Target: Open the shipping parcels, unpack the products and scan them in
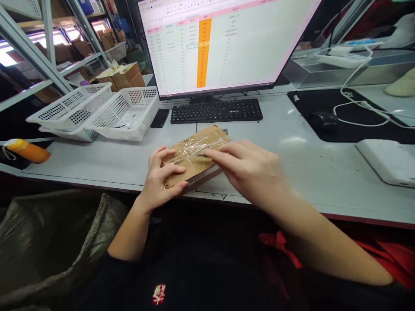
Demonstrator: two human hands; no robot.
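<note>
A small cardboard box (199, 149), crossed by wrinkled clear tape (196, 147), lies at an angle near the front edge of the desk. My left hand (160, 175) grips its left end, with fingers on top and the thumb along the near side. Over the box's right part, my right hand (251, 166) is closed in a pinch, slightly blurred. Its fingertips are at the taped top; a thin dark sliver shows beside them, too small to name. Behind the box's far right corner, a small grey object is partly hidden.
Beyond the box are a black keyboard (217, 111), a phone (160, 118) and a monitor (227, 43). White baskets (136, 129) stand at left, near an orange bottle (30, 150). At right are a mouse (324, 121) with cables and a white device (389, 162). An open sack (58, 233) sits below left.
</note>
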